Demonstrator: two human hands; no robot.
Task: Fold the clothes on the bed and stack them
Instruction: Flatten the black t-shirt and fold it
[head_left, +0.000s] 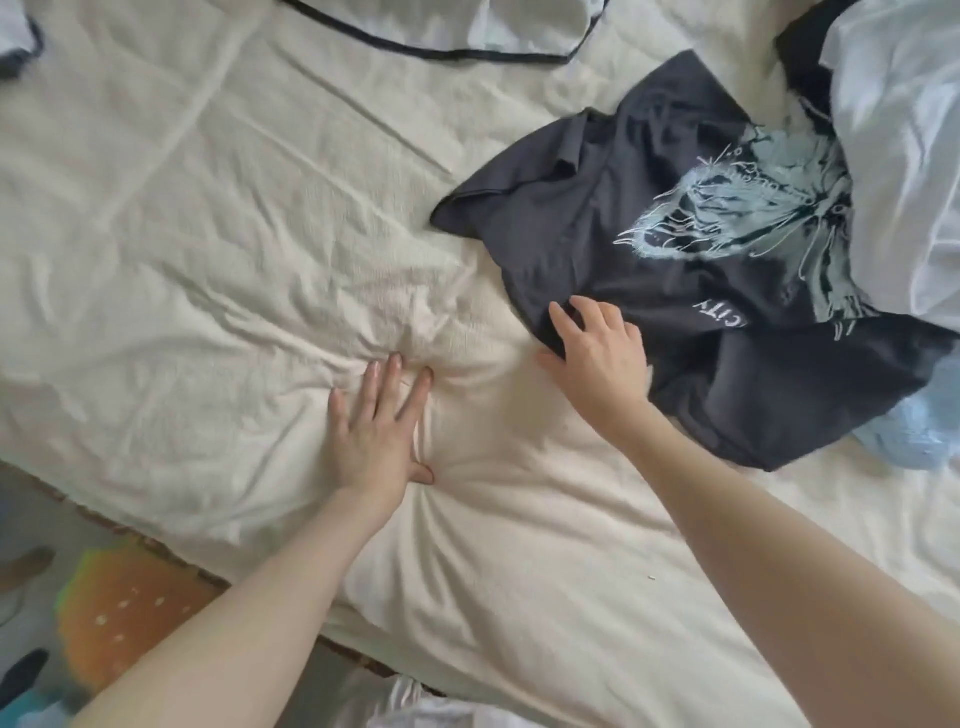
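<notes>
Two hands: left hand (375, 435) flat on bed (208, 218), right hand (597, 348) clutching "CITY" dark T-shirt (623, 218).

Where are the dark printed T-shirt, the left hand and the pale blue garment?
dark printed T-shirt (587, 218): head view, plain dark cloth left of the print.
left hand (376, 431): head view, back of the hand, flat on the sheet.
pale blue garment (914, 431): head view, bunched cloth at the right edge.
</notes>
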